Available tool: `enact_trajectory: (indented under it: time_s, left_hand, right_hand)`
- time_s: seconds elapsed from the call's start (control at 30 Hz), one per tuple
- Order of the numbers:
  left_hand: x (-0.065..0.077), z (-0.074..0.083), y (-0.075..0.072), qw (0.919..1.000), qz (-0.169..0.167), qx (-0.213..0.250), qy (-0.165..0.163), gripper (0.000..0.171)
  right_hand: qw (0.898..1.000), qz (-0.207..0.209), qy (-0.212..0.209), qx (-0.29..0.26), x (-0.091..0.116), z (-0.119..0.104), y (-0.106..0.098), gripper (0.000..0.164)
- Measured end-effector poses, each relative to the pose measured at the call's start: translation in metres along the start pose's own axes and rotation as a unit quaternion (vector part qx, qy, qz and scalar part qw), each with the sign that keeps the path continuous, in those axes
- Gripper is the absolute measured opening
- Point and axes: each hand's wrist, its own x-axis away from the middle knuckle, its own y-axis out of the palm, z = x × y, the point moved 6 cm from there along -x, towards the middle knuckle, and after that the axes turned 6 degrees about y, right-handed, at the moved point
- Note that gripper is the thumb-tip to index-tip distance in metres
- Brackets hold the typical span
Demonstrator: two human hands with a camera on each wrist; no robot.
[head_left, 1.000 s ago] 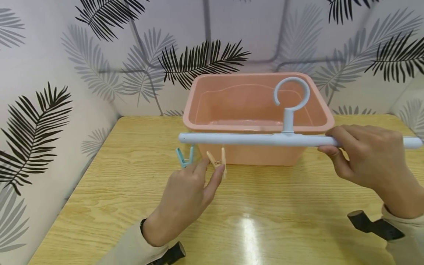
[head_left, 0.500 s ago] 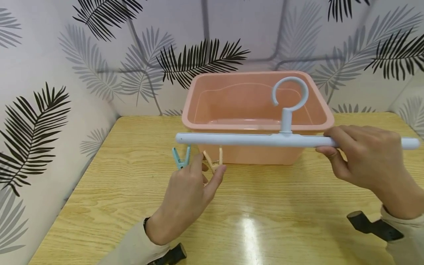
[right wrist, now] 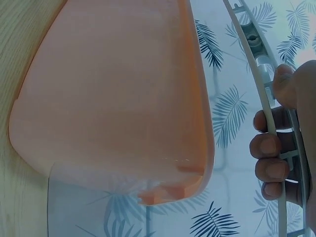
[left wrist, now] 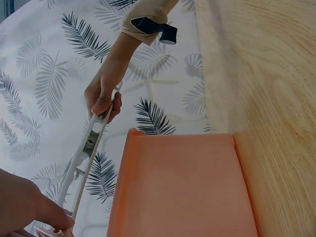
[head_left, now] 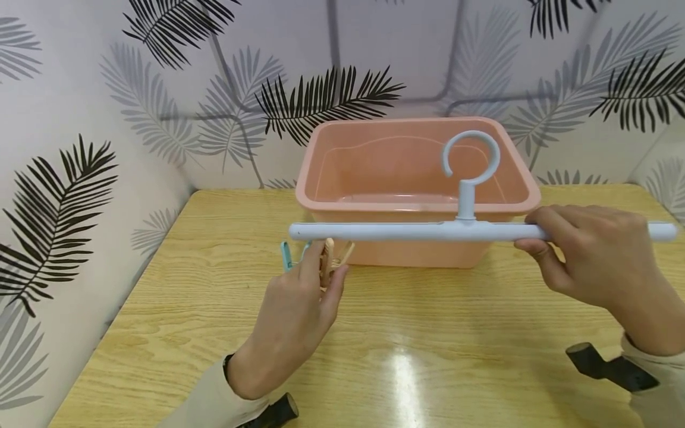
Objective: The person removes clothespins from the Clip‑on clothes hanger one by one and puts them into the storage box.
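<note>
Starting at the left side of the frame, leaf-patterned wall covering borders the slanting left edge of the yellow tabletop. At lower centre-left, the left hand reaches up just under the bar's end, thumb and fingers pinching a beige clothespin. A teal clothespin shows just left of those fingers, partly behind them; whether either pin bites on the bar cannot be told. Across the middle runs the pale blue hanger, roughly level, its hook standing up in front of the peach tub, which sits at upper centre-right near the back wall. At the right, the right hand is clamped around the hanger's bar.

From here, the beige clothespin could slip or twist out if the pinch slackens. Its prongs might also catch the teal one, since they stand so close. With the grip well to the right, a push on the hanger's left end would likely tilt it, and dipping could knock it against the tub's front rim.

For moving, the widest room appears to be at lower centre and left, over the wood; behind, the tub and the wall limit reach.
</note>
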Motion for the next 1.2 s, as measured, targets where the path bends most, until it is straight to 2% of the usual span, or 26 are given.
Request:
enact_trajectory:
  time_s: [0.17,0.3,0.4,0.6,0.9,1.07,1.2]
  left_hand:
    - [0.001,0.002,-0.002,0.9986,0.009,-0.047,0.021,0.036]
    - [0.002,0.002,-0.003,0.9983,0.008,-0.055,0.018,0.038]
    - [0.002,0.002,-0.005,0.9978,0.015,-0.062,0.019,0.033]
    - [0.001,0.001,-0.009,0.9975,0.025,-0.062,0.026,0.026]
    - [0.001,0.004,-0.019,0.9965,0.045,-0.061,0.036,0.025]
    - [0.0,0.005,-0.021,0.996,0.044,-0.065,0.041,0.024]
    - [0.0,0.005,-0.021,0.9971,0.024,-0.064,0.033,0.025]
  right_hand:
    - [1.0,-0.001,-0.003,0.0,0.001,-0.003,0.002,0.058]
    - [1.0,0.003,0.004,0.005,0.001,-0.008,0.003,0.057]
    - [1.0,0.005,0.011,0.005,0.002,-0.011,0.004,0.057]
    - [1.0,0.006,0.016,0.009,0.0,-0.015,0.004,0.057]
    - [0.999,0.041,0.028,0.018,-0.009,-0.023,-0.002,0.058]
    - [0.999,0.04,0.024,0.007,-0.006,-0.021,0.002,0.058]
    - [0.999,0.043,0.02,-0.001,-0.003,-0.02,0.003,0.058]
